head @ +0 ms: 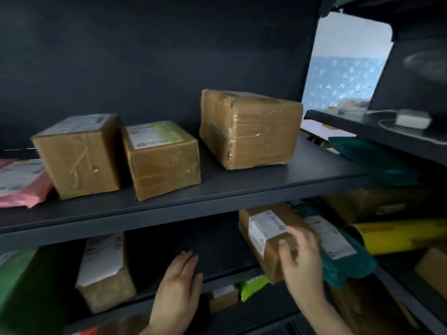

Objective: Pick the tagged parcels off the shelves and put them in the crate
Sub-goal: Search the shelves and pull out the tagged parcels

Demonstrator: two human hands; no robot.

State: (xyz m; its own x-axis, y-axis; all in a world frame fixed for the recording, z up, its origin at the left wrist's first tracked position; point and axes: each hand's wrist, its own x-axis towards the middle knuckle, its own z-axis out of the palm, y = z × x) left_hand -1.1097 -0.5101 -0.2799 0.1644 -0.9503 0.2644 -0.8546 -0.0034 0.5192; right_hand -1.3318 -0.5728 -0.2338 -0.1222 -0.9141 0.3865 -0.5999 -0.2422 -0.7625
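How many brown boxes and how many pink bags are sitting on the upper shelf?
Brown cardboard boxes: 3: left box, middle box, big taped box
Pink bags: 1: pink bag, partly cut off at the picture's left edge
Total: 4

Readable text: none; every print is too blurred to make out.
Left box [79, 155]: white label on top, unreadable.
Middle box [164, 160]: white and green label, unreadable.
Held parcel [268, 235]: white label, dark round mark, unreadable.
Teal bag [348, 259]: white label, unreadable.
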